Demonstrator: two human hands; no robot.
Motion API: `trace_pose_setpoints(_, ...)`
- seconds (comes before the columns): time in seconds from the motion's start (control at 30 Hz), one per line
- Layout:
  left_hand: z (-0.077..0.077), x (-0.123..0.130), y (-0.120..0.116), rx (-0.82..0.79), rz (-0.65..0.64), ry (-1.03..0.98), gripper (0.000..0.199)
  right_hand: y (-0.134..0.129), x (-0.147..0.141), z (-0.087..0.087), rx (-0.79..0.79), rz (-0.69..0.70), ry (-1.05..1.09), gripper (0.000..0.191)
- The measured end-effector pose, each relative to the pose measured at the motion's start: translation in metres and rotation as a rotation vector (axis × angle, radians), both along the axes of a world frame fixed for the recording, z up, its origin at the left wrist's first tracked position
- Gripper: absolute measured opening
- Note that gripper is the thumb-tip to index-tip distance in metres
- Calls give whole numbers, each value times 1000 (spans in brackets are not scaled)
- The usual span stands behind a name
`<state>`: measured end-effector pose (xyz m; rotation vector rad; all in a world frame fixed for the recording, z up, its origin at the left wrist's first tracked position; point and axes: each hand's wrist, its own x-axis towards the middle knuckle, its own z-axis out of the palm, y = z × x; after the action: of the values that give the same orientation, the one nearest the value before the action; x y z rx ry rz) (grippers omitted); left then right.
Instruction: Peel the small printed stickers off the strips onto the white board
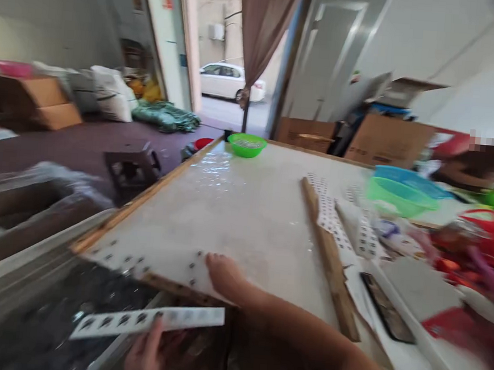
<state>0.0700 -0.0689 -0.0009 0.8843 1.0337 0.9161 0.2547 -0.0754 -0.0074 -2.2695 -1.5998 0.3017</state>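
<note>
Room: workshop with an open doorway, a brown curtain [263, 26] and a white car [229, 81] outside; cardboard boxes along the walls.
Surface: large white plastic-covered board with a wooden edge [245, 207], tilted away from the viewer; small dark pieces lie scattered on its near-left corner.
Left hand: left hand [145, 359] at the bottom edge, below the board, with the thumb pressed over a long white card strip studded with small dark pieces [146, 321]; the other fingers are hidden beneath, so it looks like a pinch grip.
Right hand: right hand [226, 277] lies on the near edge of the board, fingers close together and flat, touching the loose dark pieces; blur hides whether any piece is pinched.
Key relation: the strip runs left to right, long axis roughly parallel to the board's near edge, just below and left of the right hand; the left hand is the one on it.
Around: wooden batten [329, 260] lies along the board to the right, more perforated white strips [334, 220] beside it; a small green bowl [246, 145] sits at the far corner, green and blue baskets [400, 194] farther right.
</note>
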Motion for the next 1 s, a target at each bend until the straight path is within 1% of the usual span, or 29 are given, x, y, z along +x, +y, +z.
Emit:
trace_pose_setpoints(0.07,-8,-8,6,-107,40,13,27,0,9,1,7,-19,84,23)
trace_pose_setpoints(0.17,-14,-9,10,-211,104,-43,29,-1,26,6,26,-60,206,15)
trace_pose_setpoints(0.27,-14,-7,9,-247,114,-80,34,-1,40,10,32,-102,318,11)
trace_pose_setpoints(0.33,-15,-8,9,-259,111,-77,36,1,45,9,28,-122,379,11)
trace_pose_setpoints(0.5,-20,-12,13,-312,113,-33,39,8,45,2,-5,-112,480,8)
trace_pose_setpoints(0.7,-18,-12,15,-291,137,-36,41,16,41,0,-36,-100,470,5)
trace_pose_setpoints(0.83,-20,-12,15,-274,142,-40,41,19,37,-1,-48,-89,411,5)
trace_pose_setpoints(1.0,-21,-12,15,-278,126,-62,40,20,25,-7,-23,-99,312,10)
